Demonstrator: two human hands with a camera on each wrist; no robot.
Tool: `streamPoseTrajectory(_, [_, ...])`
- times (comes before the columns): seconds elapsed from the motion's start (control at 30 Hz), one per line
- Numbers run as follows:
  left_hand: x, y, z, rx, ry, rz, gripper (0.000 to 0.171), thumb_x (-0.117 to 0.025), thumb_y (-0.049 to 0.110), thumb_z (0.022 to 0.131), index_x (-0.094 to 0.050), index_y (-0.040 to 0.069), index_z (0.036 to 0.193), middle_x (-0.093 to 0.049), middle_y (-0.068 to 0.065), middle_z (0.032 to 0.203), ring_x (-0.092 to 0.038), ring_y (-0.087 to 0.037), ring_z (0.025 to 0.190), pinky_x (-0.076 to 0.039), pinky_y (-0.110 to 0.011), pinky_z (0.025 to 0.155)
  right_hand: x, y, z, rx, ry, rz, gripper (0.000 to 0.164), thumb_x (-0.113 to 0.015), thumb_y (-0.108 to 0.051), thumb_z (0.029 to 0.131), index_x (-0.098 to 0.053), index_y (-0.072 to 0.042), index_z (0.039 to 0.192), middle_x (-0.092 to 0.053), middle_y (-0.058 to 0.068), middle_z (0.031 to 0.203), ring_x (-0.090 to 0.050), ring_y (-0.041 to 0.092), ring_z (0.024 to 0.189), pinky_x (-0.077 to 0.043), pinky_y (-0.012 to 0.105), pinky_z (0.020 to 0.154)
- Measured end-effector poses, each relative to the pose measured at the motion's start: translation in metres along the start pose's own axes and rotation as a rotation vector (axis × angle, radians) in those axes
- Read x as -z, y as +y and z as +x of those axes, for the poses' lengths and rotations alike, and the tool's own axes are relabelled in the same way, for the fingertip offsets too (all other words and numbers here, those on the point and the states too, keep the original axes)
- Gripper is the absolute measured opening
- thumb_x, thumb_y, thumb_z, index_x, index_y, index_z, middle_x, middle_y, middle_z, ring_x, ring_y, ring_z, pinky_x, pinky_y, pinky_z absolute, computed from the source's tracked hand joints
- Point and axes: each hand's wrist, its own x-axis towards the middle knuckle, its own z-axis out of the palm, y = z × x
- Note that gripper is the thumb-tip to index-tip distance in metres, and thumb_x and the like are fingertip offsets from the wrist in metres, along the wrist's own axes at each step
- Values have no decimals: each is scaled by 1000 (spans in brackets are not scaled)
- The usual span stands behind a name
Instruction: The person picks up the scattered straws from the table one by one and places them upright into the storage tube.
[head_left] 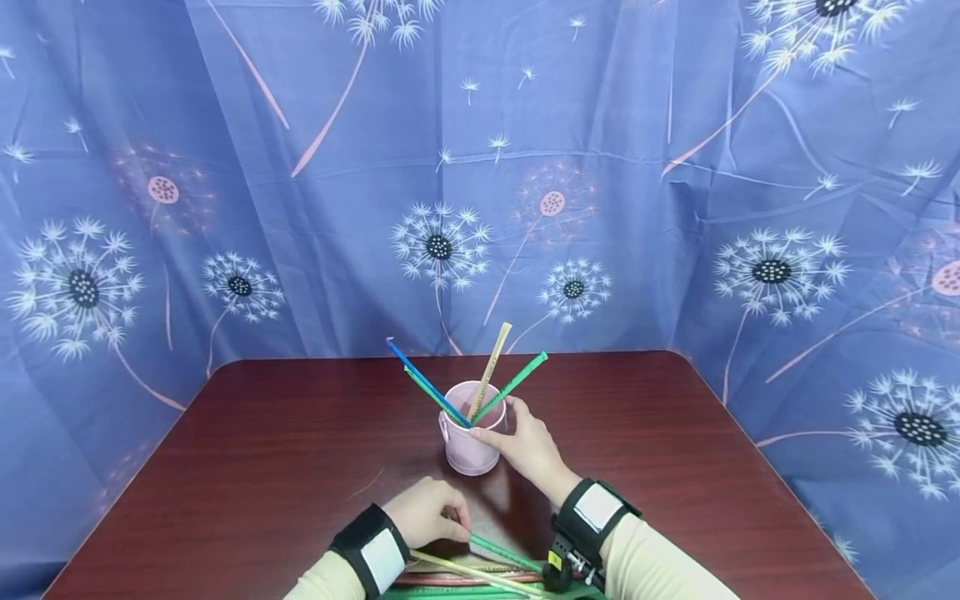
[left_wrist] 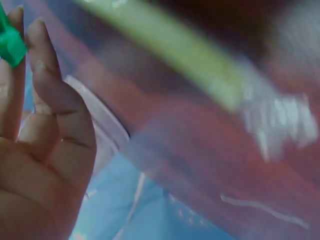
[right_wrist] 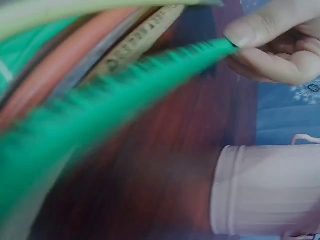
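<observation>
My right grip (head_left: pixel 528 446) is closed around the right side of a pale pink, round bucket (head_left: pixel 471 454), my thumb against the front of its rim and my fingers along its far right side. The bucket stands upright on the dark red-brown, wood-grained bench (head_left: pixel 225 467), its thin pink handle (head_left: pixel 444 427) hanging at the left.

Four slim strips lean out of the bucket: a blue strip (head_left: pixel 420 372) and a thin green strip (head_left: pixel 423 386) slanting left close together, a tan strip with dark print (head_left: pixel 491 362) rising towards the back, and a bright green strip (head_left: pixel 521 379) slanting right.

My left grip (head_left: pixel 431 510) is in front of the bucket, lower and to its left. Thumb and finger are together, pinching the end of another flat green strip with dark markings (head_left: pixel 502 550), outside the bucket. That strip runs off to the right, over the near part of the bench, towards the strips heaped there: a pale yellow strip (head_left: pixel 480 574) on top, with a pinkish-red strip (head_left: pixel 457 580) and several green strips (head_left: pixel 450 593) beneath. From my left wrist, a yellow length crosses close by, blurred, with a crinkled clear end.

Behind the bench hangs blue cloth printed with white dandelions (head_left: pixel 337 208).
</observation>
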Motion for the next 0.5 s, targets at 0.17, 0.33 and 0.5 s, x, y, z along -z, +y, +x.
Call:
streamPoseTrajectory(0.17, [23, -11, -4, -10, 90, -6, 9, -78, 22, 82, -73, 17, 77, -70, 11, 72, -52, 8, 65, -45, -16, 61, 9, -6, 0, -24, -41, 34, 92, -77, -48, 81, -38, 4, 145, -54, 26, 140, -55, 38, 128, -48, 52, 103])
streamPoseTrajectory(0.33, [44, -18, -9, 41, 204, -8, 9, -75, 25, 86, -74, 18, 81, -71, 10, 74, -54, 5, 68, -45, -18, 63, 30, -12, 1, -32, -81, -11, 77, -72, -52, 84, -53, 0, 136, -61, 20, 133, -58, 34, 125, -49, 50, 101])
streamPoseTrajectory(0.5, [54, -22, -12, 75, 299, -3, 8, -75, 24, 87, -73, 17, 84, -71, 9, 78, -59, 3, 73, -49, -19, 67, 48, -14, 3, -4, -113, -54, 55, -69, -52, 86, -69, -7, 118, -73, 9, 113, -66, 26, 112, -54, 44, 91])
